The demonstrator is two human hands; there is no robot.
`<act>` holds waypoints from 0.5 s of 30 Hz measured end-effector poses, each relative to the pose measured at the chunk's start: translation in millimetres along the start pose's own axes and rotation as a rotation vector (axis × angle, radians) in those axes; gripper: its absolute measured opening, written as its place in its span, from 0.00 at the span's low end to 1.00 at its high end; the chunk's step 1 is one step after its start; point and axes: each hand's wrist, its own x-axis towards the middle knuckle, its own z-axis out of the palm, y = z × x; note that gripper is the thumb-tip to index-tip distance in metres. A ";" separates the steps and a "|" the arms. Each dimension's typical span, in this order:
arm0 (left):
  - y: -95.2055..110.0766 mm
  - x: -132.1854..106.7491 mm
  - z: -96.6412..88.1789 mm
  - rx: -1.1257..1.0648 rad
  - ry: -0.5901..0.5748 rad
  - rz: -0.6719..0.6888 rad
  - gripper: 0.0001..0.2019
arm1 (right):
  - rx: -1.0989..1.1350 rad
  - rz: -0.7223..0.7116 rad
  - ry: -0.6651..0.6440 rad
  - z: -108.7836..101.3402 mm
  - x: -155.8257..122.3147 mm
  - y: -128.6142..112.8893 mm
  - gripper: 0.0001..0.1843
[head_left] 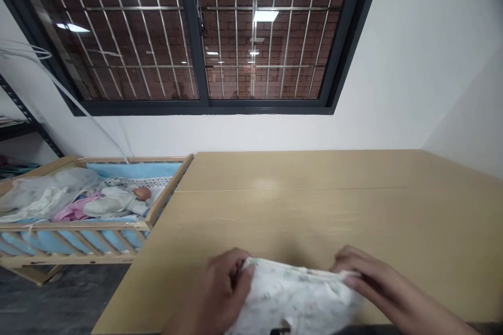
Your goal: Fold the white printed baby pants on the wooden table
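A white cloth item [294, 293] with a small green and pink print hangs at the near edge of the wooden table [298, 220]. Its exact kind cannot be told, as the lower part runs out of the picture. My left hand [226, 285] pinches its upper left corner between thumb and fingers. At the upper right corner, my right hand [365, 277] is closed on the cloth in the same way, slightly blurred. The top edge is stretched between both hands. A small dark piece [280, 331] shows in front of the cloth at the bottom.
Left of the table stands a wooden crib [98, 259] with blue lining. In it lie crumpled white and pink cloths [78, 207] and a small baby-like figure [142, 193]. A white cable [94, 120] runs down into the crib. Behind is a barred window [204, 107].
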 end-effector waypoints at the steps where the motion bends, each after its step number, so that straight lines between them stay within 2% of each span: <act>1: -11.0 10.6 -4.8 0.033 0.014 0.015 0.16 | -0.011 -0.069 -0.076 6.3 21.6 -4.4 0.12; 4: -51.6 45.7 -9.3 0.075 0.038 0.050 0.13 | -0.064 -0.168 -0.119 30.3 86.7 3.4 0.14; 9: -116.1 95.2 2.5 0.093 0.059 -0.079 0.11 | -0.123 -0.227 -0.080 68.1 171.1 64.5 0.12; 12: -138.5 121.7 10.3 0.096 0.072 -0.109 0.10 | -0.149 -0.235 -0.031 80.9 209.3 94.6 0.11; 15: -152.6 152.2 13.0 0.109 0.090 -0.120 0.08 | -0.180 -0.211 0.017 85.5 245.1 111.1 0.10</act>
